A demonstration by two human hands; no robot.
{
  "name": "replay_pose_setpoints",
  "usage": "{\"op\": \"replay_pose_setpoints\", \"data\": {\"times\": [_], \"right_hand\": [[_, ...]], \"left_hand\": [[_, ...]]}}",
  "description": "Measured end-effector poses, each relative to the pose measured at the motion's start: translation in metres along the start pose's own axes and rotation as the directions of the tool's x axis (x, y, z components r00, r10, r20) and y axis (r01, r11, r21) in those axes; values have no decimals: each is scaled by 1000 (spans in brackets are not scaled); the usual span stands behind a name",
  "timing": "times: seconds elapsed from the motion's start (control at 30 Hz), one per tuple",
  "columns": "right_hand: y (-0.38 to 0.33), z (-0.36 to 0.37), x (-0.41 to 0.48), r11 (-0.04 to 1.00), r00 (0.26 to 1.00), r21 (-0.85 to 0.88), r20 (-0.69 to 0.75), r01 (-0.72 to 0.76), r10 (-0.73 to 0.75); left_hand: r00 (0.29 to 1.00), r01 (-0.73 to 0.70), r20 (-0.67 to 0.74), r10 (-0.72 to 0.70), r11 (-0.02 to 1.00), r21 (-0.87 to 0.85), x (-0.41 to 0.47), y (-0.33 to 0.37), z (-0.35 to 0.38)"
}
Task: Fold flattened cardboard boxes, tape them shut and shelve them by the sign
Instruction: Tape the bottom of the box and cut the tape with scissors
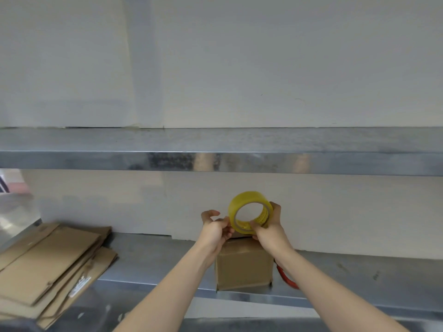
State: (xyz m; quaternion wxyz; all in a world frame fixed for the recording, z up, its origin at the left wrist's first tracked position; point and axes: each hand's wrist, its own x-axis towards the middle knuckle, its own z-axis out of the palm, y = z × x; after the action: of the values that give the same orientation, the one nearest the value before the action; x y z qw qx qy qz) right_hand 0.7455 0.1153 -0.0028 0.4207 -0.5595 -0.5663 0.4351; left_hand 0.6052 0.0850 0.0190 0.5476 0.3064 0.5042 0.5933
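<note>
View: head camera only; from my seat it faces a metal rack against a pale wall point(263, 68).
Tape roll point(250, 213): yellow-tinted clear tape, held up in the air on edge with its open core turned towards me. It sits above the rear of the folded box and does not touch it.
Right hand point(268, 232): I see it wrapped round the roll's right side. The thumb lies along the lower rim at the core and the fingers curl over the outer face, a firm hold.
Left hand point(215, 230): fingers curled, their tips at the roll's lower-left rim. I cannot tell whether they pinch a tape end or only touch the roll.
Folded box point(244, 267): brown and squared up, standing at the front edge of the lower shelf, near the middle of its length. It is directly under both hands, and the wrists hide its top.
Lower shelf point(155, 257): bare grey metal, scuffed.
Flattened boxes point(52, 267): a loose stack at the left end of the lower shelf, fanned out, with the near corners reaching past the front edge. One sheet carries a white label point(80, 286).
Red-handled tool point(286, 276): lies on the lower shelf just right of the folded box, mostly hidden by my right forearm. I cannot say what kind it is.
Upper shelf point(215, 149): shiny metal, its front lip reflecting blurred shapes.
</note>
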Motion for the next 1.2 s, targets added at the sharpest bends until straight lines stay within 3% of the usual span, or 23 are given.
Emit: {"op": "replay_pose_setpoints", "data": {"times": [0.2,0.37,0.57,0.8,0.97,1.2], "right_hand": [[0,1,-1,992,999,-119,15,33,-32],[-1,5,4,999,999,-43,-38,12,-14],[-7,8,5,995,998,-91,-45,36,-41],[-11,7,3,999,997,-34,-77,-2,-1],[-19,5,3,999,996,-34,-89,12,-15],[-34,3,7,998,985,-18,-164,61,-63]], "left_hand": [[1000,-1,31,-2,996,94,0,4,-5],[997,-40,75,24,974,225,0,-1,-9],[983,-159,140,120,936,313,0,-2,-21],[975,-174,199,95,886,429,2,-1,-25],[981,-116,189,47,921,373,2,5,-22],[998,-4,57,-9,977,211,2,23,0]]}}
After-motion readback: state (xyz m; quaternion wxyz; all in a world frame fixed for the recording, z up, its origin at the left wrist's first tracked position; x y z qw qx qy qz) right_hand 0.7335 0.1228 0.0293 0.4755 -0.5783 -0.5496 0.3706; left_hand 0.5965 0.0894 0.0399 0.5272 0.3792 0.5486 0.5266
